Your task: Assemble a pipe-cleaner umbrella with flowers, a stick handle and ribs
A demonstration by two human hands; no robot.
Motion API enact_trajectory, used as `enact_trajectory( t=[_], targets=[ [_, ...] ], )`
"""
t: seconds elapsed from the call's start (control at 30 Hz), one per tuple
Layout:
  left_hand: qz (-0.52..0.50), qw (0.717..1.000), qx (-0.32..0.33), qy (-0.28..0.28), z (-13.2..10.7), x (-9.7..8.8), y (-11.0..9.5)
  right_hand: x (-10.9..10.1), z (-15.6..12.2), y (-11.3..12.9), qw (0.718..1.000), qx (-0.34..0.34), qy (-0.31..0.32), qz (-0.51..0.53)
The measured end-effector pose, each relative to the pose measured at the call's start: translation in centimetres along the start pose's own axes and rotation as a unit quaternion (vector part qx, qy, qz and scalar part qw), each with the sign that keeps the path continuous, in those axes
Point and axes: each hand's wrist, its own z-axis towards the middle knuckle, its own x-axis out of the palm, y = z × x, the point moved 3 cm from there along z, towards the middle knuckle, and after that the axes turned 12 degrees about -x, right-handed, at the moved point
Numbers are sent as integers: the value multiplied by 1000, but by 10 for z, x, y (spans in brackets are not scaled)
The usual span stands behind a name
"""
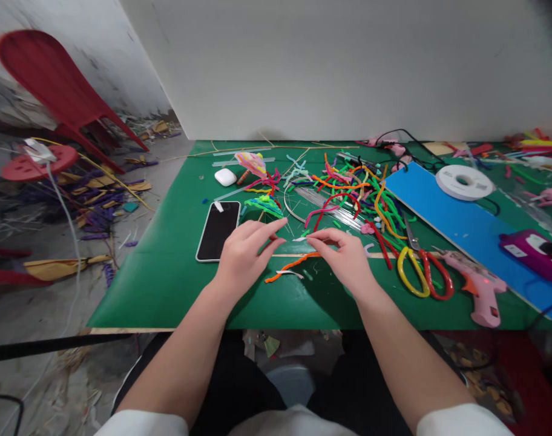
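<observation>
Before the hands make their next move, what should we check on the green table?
1. The left hand and right hand are over the green mat: ok.
2. Grip on the small white piece between the fingertips: cannot tell.
3. The orange pipe cleaner close under the hands: ok.
4. The scissors lying flat, apart from the right hand: ok.
5. The glue gun hot or cold: cannot tell.

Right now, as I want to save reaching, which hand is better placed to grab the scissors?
Probably the right hand: the scissors lie just right of it, while the left hand sits by the phone, farther off.
</observation>
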Motion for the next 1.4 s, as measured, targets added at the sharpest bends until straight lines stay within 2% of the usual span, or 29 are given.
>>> enact_trajectory(
  t=[0.07, 0.13, 0.27, 0.37, 0.47, 0.53, 0.63, 0.77, 0.93, 1.03, 1.1, 1.13, 1.2, 1.3, 1.4],
  targets=[
    [-34, 998, -57, 3, 1, 1, 1, 3, -1, -4, 994, 83, -2, 74],
    [-80, 990, -109, 41, 0, 7, -1, 6, -2, -4, 988, 110, -1, 105],
    [-180, 954, -226, 82, -4, 23, -1, 10, -3, 1, 994, 76, 10, 79],
    [-253, 909, -317, 94, -7, 31, 4, 10, -4, 3, 999, 32, 4, 23],
    [-301, 872, -371, 106, -7, 32, 8, 8, -4, 4, 999, -16, -4, -36],
    [-296, 869, -380, 109, -7, 30, 9, 7, -3, 5, 997, -43, 5, -57],
    [-251, 888, -360, 134, -6, 27, 9, 7, -1, 4, 998, -40, 35, -29],
    [-188, 915, -318, 163, -4, 24, 4, 8, -1, 2, 996, 21, 75, 38],
    [-169, 927, -290, 164, -4, 24, 1, 13, -3, -2, 980, 114, 106, 128],
    [-121, 945, -279, 116, 0, 18, 13, 13, -2, -8, 968, 153, 72, 183],
    [-33, 961, -272, 34, 5, 10, 27, 12, -2, -13, 956, 185, 36, 227],
    [21, 962, -271, 2, 8, 7, 35, 11, -2, -16, 948, 199, 23, 249],
    [71, 953, -296, 0, 14, 7, 50, 12, -2, -20, 934, 222, 9, 279],
    [28, 936, -349, 42, 21, 15, 65, 14, -3, -22, 929, 231, 2, 289],
    [-31, 926, -373, 58, 23, 22, 67, 16, -3, -19, 933, 220, -7, 286]
  ],
)
